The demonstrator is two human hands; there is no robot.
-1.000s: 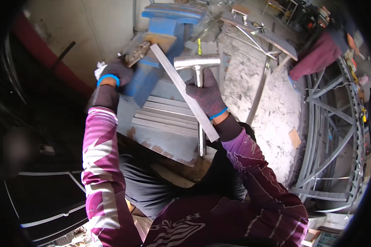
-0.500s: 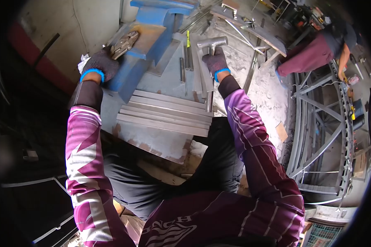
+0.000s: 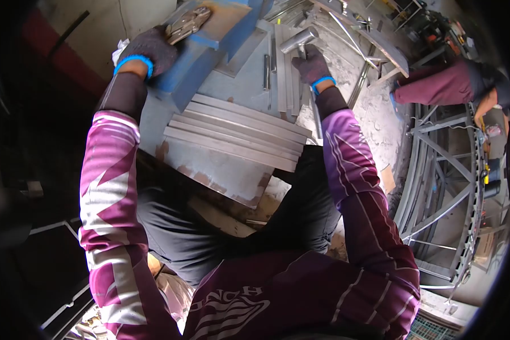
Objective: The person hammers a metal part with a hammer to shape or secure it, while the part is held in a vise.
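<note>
My left hand (image 3: 151, 50), in a dark knit glove with a blue cuff, is closed around what look like locking pliers (image 3: 190, 25). The jaws of the pliers lie over the rusty top of a blue anvil (image 3: 188, 65); anything small in the jaws cannot be made out. My right hand (image 3: 313, 66), gloved the same way, grips a hammer (image 3: 298, 41) by its metal handle, close below the head. The hammer is held up to the right of the anvil, apart from it. Beneath my hands, flat metal bars (image 3: 238, 131) lie side by side on a metal-topped table (image 3: 216, 180).
Short round rods (image 3: 267, 72) and more flat strips (image 3: 289, 73) lie right of the anvil. A welded metal frame (image 3: 445, 170) stands at the right, where another person (image 3: 442, 85) bends over it. A low bench (image 3: 379, 45) stands at the back.
The view has shifted, so the anvil and bars sit higher in the picture. The hammer head has gone from nearly level to tilted, its right end higher. Both hands keep their grips.
</note>
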